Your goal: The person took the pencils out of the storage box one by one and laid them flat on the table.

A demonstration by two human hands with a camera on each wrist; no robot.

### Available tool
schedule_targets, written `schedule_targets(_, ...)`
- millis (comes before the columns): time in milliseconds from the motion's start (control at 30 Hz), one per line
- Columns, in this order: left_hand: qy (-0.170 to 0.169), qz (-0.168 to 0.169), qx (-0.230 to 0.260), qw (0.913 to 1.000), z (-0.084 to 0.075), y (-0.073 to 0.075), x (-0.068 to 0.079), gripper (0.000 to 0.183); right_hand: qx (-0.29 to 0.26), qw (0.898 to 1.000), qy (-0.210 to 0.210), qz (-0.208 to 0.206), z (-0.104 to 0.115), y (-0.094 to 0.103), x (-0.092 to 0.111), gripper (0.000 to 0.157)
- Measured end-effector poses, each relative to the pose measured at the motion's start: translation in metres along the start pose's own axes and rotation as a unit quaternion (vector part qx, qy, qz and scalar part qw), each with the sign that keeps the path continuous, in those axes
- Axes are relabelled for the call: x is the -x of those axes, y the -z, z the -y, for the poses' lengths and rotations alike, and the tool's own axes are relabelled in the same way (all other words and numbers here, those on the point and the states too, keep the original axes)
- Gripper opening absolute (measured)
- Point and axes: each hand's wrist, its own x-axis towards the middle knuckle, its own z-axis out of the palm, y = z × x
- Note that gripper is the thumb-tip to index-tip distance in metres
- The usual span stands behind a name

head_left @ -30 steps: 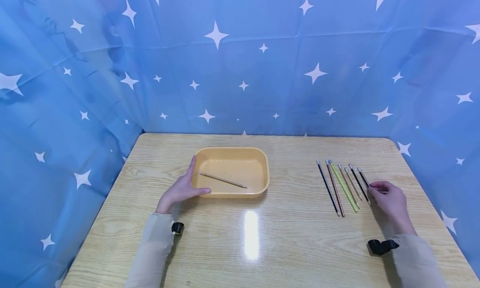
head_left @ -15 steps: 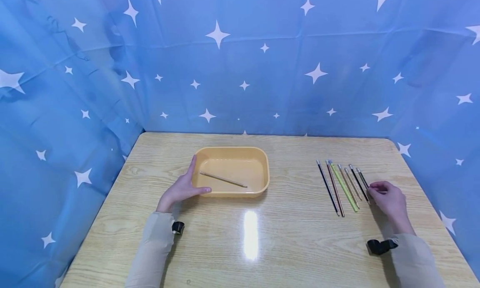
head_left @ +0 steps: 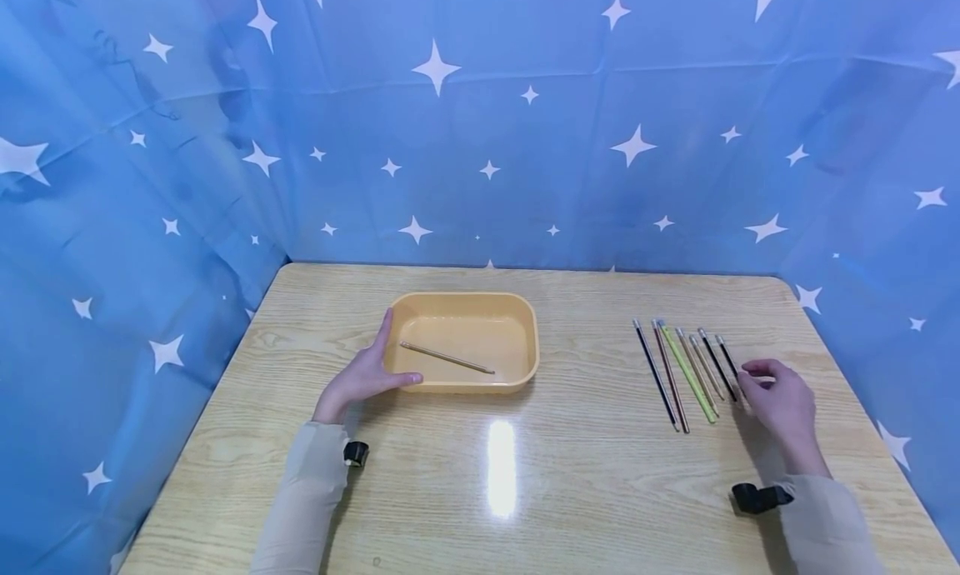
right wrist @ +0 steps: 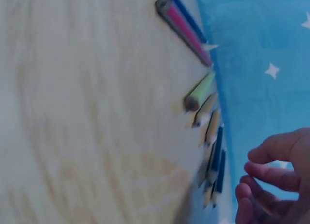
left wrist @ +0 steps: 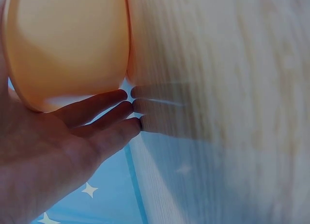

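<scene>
A shallow yellow-orange tray (head_left: 465, 383) stands left of centre, with one pencil (head_left: 448, 358) lying slantwise inside it. My left hand (head_left: 363, 378) rests against the tray's left end, thumb over the front rim and fingers straight along the side. In the left wrist view its fingertips (left wrist: 127, 107) reach the table beneath the tray wall. My right hand (head_left: 780, 404) hovers at the rightmost dark pencil (head_left: 726, 352) with loosely bent fingers. Nothing lies between thumb and fingers in the right wrist view. Left of it lie several more pencils, among them a lime-green one (head_left: 686, 371).
The pencils lie side by side, eraser ends away from me, a dark one (head_left: 655, 375) outermost left. A blue cloth with white stars (head_left: 480, 125) rises behind the wooden table (head_left: 585, 492) and along both sides.
My right hand has shifted slightly right, off the rightmost dark pencil, which shows more fully. The left hand and the tray have stayed in place.
</scene>
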Motion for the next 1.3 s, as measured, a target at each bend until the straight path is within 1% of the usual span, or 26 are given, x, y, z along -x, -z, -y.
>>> schedule_targets(100,0.000,-0.003,-0.001,1.0000,0.001,0.000,0.000,0.124,-0.006,1.000,0.018,-0.001,0.009,-0.001,0.000,0.031)
schedule_targets(200,-0.001,-0.003,0.000,1.0000,0.000,0.000,0.001,0.124,-0.014,0.999,0.039,0.011,0.020,-0.006,0.000,0.030)
schedule_targets(300,-0.003,-0.001,0.004,1.0000,-0.001,0.000,0.002,0.125,-0.017,0.997,0.065,0.026,0.032,-0.014,0.001,0.029)
schedule_targets(467,-0.004,0.001,0.006,1.0000,-0.003,0.000,0.003,0.125,-0.044,0.992,0.106,0.058,0.055,-0.025,0.002,0.029)
schedule_targets(700,0.001,0.002,0.011,0.9999,-0.002,-0.001,0.005,0.124,-0.070,0.979,0.164,0.098,0.086,-0.045,0.002,0.026)
schedule_targets(833,0.006,0.001,0.014,0.9999,-0.002,-0.001,0.006,0.124,-0.088,0.973,0.173,0.126,0.102,-0.059,0.003,0.026)
schedule_targets(1033,0.006,0.003,0.003,1.0000,-0.001,0.001,0.006,0.125,-0.119,0.962,0.200,0.142,0.124,-0.081,0.001,0.024)
schedule_targets(1200,0.010,0.003,0.002,0.9999,-0.001,0.002,0.004,0.126,-0.154,0.952,0.218,0.151,0.152,-0.094,-0.001,0.022)
schedule_targets(1300,0.012,0.007,0.001,0.9999,-0.002,0.002,0.003,0.126,-0.166,0.944,0.237,0.157,0.168,-0.102,-0.001,0.019)
